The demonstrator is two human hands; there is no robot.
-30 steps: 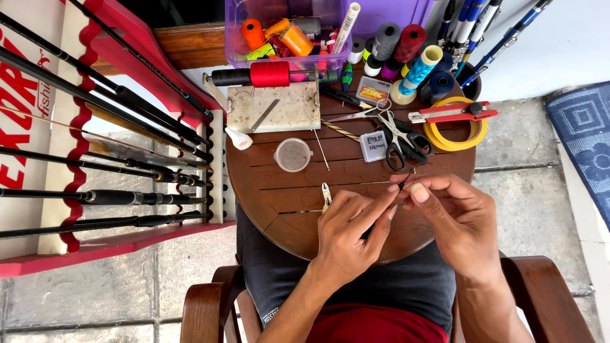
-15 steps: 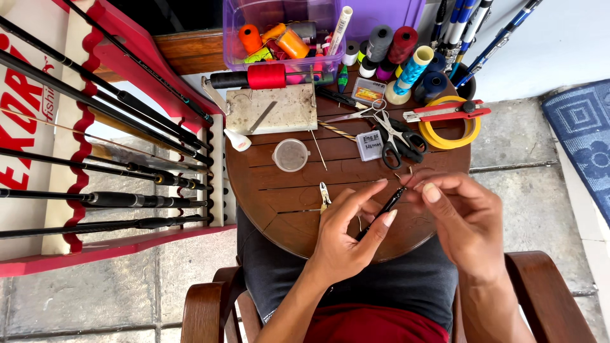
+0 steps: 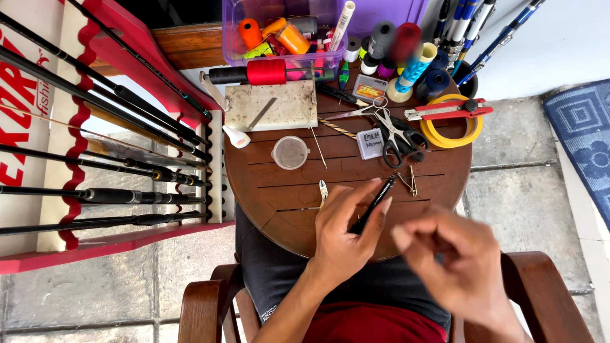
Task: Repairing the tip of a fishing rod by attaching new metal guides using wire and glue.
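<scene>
Left hand (image 3: 343,235) pinching slim black rod piece (image 3: 375,203) betw. thumb & fingers, tip angled far-right over round wooden surface (image 3: 267,190). Right hand (image 3: 454,267) blurred, near-right of rod piece, apart from it; fingers loosely curled, grip cannot tell. Scissors (image 3: 397,133), small clear cup (image 3: 290,152), thread spools (image 3: 406,51) lying far side, untouched. Judging by this: work on rod piece mid-way, no thread visible on it yet.
</scene>
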